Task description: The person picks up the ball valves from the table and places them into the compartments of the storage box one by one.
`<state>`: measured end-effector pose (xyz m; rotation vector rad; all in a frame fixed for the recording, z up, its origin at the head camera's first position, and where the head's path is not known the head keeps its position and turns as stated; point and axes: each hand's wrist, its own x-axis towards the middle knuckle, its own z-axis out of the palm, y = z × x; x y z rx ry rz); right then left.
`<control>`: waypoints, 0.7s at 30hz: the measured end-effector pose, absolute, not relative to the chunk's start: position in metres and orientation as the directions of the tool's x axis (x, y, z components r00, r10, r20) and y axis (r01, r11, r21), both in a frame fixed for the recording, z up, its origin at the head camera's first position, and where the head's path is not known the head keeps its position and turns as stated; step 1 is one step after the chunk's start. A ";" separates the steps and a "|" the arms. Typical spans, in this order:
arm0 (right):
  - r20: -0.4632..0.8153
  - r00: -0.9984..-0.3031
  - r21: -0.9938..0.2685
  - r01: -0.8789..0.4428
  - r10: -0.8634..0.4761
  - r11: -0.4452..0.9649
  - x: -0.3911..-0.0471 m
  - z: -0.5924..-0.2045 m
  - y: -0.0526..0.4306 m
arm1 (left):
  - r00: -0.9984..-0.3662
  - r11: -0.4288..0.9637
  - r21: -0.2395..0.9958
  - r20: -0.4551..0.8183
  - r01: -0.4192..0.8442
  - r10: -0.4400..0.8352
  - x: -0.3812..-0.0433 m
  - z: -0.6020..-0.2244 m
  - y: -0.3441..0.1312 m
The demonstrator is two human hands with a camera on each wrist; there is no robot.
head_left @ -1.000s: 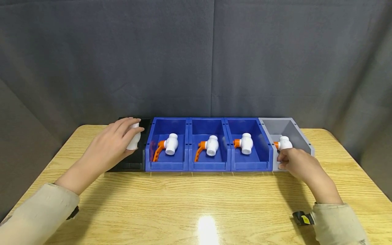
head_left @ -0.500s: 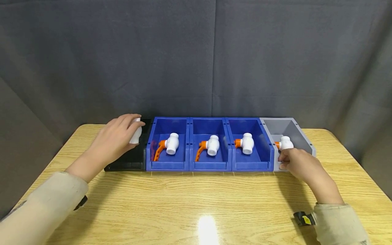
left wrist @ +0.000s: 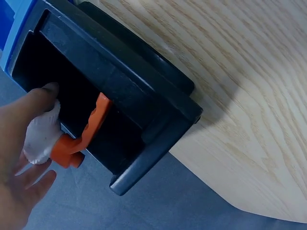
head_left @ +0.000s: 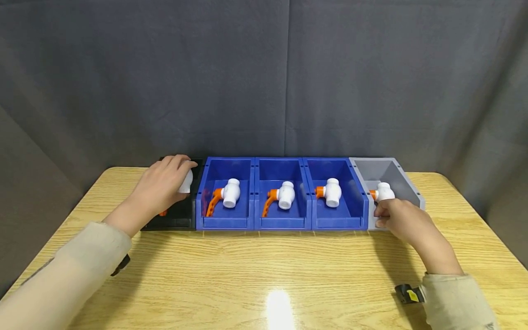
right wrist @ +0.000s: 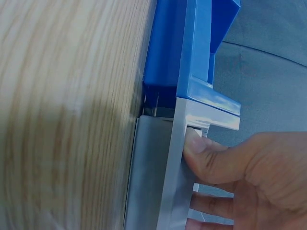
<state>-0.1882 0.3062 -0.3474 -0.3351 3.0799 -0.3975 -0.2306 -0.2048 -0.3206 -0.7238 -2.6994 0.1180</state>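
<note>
My left hand (head_left: pixel 162 183) grips a white ball valve (left wrist: pixel 42 136) by its body over the black bin (left wrist: pixel 124 91). Its orange handle (left wrist: pixel 93 122) points into the bin's opening. At the right end, my right hand (head_left: pixel 402 220) reaches into the front of the grey bin (head_left: pixel 406 183), thumb against the inner side of the rim. Another white ball valve (head_left: pixel 384 190) lies there, just beyond the fingers, its near end hidden by the hand. Whether the fingers pinch anything is hidden, also in the right wrist view, where my right hand (right wrist: pixel 240 177) covers the spot.
Between the outer bins stand the left blue bin (head_left: pixel 224 223), the middle blue bin (head_left: pixel 282 223) and the right blue bin (head_left: pixel 336 223), each with a white valve with an orange handle. A grey curtain (head_left: pixel 264 82) hangs behind the wooden table (head_left: pixel 231 275).
My left hand has shifted slightly right and turned with the valve; an orange part now shows below the palm. The right hand has stayed in place.
</note>
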 end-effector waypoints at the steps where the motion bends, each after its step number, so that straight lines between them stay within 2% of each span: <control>1: 0.008 -0.977 -0.253 -0.209 -0.214 0.945 -0.188 -0.347 0.306 | -0.817 0.869 -0.162 0.296 0.467 0.494 -0.231 -0.321 -0.205; 15: 0.024 -0.975 -0.252 -0.218 -0.219 0.943 -0.188 -0.348 0.307 | -0.884 0.898 -0.127 0.161 0.422 0.438 -0.240 -0.322 -0.201; 21: 0.028 -0.975 -0.248 -0.221 -0.221 0.943 -0.188 -0.348 0.308 | -0.909 0.917 -0.064 0.123 0.394 0.399 -0.244 -0.329 -0.200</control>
